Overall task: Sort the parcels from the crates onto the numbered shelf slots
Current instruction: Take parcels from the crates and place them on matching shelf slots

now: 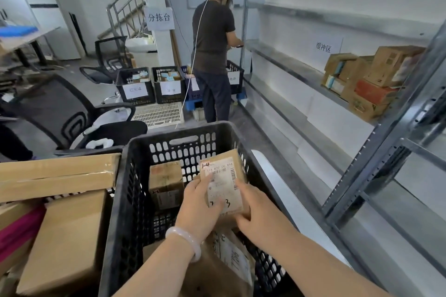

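Holding the parcel point(223, 176) above the crate's point(173, 133) far right corner, left hand point(200, 204) and right hand point(259, 211) curl fingers point(204, 184) round its near end (long axis pointing away); the shelf point(292, 69) lies right.

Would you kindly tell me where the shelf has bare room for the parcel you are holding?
The middle shelf is bare along the stretch between the other person at its far end and the stacked boxes beside the paper sign. The near end is crowded with those boxes. The black crate below the held parcel is cluttered too.
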Demonstrator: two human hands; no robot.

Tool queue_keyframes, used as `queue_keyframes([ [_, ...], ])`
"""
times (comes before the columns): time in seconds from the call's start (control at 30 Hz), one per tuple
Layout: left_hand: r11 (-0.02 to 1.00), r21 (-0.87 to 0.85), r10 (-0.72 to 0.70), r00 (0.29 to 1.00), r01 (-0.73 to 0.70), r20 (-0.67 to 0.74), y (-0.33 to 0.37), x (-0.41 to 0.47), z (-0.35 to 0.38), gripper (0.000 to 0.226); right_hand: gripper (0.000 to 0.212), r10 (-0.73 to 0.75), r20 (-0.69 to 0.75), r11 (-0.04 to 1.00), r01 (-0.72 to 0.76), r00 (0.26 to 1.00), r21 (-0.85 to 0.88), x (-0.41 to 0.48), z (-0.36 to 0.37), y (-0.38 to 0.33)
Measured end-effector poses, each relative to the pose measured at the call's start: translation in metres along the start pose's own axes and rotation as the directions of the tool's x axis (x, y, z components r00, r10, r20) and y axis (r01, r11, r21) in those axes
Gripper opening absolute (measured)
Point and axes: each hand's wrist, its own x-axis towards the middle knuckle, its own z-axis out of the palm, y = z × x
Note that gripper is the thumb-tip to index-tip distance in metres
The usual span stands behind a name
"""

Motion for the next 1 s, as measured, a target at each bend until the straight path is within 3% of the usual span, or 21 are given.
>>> queue_keyframes([
  [0.13, 0.978, -0.081, 0.172, 0.965, -0.191, -0.199, 0.043, -0.004, -0.014, 0.062, 0.079, -0.091, -0.188, 0.985, 0.116, 0.978, 0.127, -0.006, -0.023, -0.010],
  [0.23, 0.940, -0.082, 0.303, 0.923, -0.330, -0.238, 0.080, -0.007, -0.016, 0.064, 0.081, -0.143, -0.335, 0.969, 0.200, 0.931, 0.143, -0.017, -0.051, -0.008],
  [0.53, 0.766, -0.354, 0.560, 0.827, -0.537, -0.044, 0.202, -0.020, 0.070, 0.087, 0.082, -0.073, -0.589, 0.961, 0.214, 0.805, 0.173, -0.089, -0.157, 0.062],
  [0.8, 0.631, -0.497, 0.689, 0.724, -0.596, 0.006, 0.310, -0.061, 0.202, 0.087, 0.082, 0.040, -0.722, 0.999, -0.012, 0.691, 0.043, -0.198, -0.255, 0.154],
  [1.0, 0.545, -0.591, 0.775, 0.626, -0.594, 0.085, 0.404, -0.125, 0.305, 0.084, 0.082, 0.058, -0.813, 0.964, -0.243, 0.579, -0.104, -0.315, -0.334, 0.210],
])
